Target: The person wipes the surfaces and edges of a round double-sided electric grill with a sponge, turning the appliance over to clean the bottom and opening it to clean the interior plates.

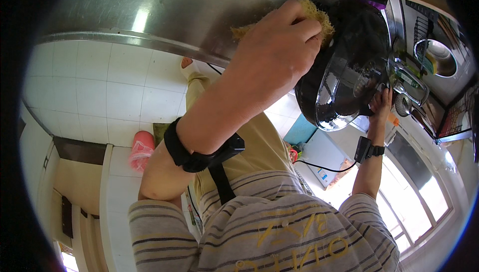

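A pale yellow, fibrous scrubbing pad (316,16), which looks like loofah, is bunched in my left hand (280,47). That hand is at the rim of a large dark wok (348,62), over the edge of the stainless steel counter (179,6). Part of the pad sticks out to the left below my knuckles. The wok is tilted on its side, its surface wet and shiny. My right hand (381,103) grips the wok by its edge or handle at the lower right; my fingers partly hide the hold.
At the right are a round metal bowl (443,59) with a sponge, a slotted metal ladle (402,104) and a dark wire rack (456,118). A pink bin (142,150) with a plastic bag stands on the tiled floor (123,92). A black cable (329,168) runs to my right wrist device.
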`<state>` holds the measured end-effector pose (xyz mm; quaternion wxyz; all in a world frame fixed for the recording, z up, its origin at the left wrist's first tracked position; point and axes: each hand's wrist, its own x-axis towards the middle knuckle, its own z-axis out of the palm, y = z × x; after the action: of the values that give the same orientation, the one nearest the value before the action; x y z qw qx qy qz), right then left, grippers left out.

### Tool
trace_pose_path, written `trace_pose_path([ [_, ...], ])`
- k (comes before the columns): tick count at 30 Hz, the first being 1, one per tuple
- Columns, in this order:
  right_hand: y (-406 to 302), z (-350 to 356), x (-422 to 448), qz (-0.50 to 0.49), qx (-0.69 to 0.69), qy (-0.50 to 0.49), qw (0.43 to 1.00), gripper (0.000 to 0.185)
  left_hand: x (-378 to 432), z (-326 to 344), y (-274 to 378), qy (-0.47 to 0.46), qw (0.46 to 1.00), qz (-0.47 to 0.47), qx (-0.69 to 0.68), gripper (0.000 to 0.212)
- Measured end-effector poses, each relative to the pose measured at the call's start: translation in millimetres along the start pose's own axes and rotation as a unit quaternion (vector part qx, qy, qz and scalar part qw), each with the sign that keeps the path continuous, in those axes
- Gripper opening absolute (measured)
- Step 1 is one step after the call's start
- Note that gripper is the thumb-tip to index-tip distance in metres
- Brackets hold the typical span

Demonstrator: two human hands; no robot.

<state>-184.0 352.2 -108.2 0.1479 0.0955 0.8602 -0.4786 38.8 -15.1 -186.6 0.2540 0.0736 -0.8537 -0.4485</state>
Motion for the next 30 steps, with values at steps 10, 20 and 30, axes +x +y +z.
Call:
trace_pose_path([
  [10,2.8,-2.7,2.7,-0.006,0.0,-0.007,1.0,0.033,0.5,6.2,-2.4,0.011,1.0,0.011,0.014,0.037],
  [20,3.3,5.2,0.6,0.009,-0.005,0.07,0.998,0.036,12.5,11.3,-11.2,0.061,0.995,-0.057,0.055,0.042],
  [30,-0.3,1.5,-4.2,0.006,0.006,-0.002,1.0,0.039,2.3,18.1,-9.0,-0.013,0.994,0.04,0.099,0.008],
])
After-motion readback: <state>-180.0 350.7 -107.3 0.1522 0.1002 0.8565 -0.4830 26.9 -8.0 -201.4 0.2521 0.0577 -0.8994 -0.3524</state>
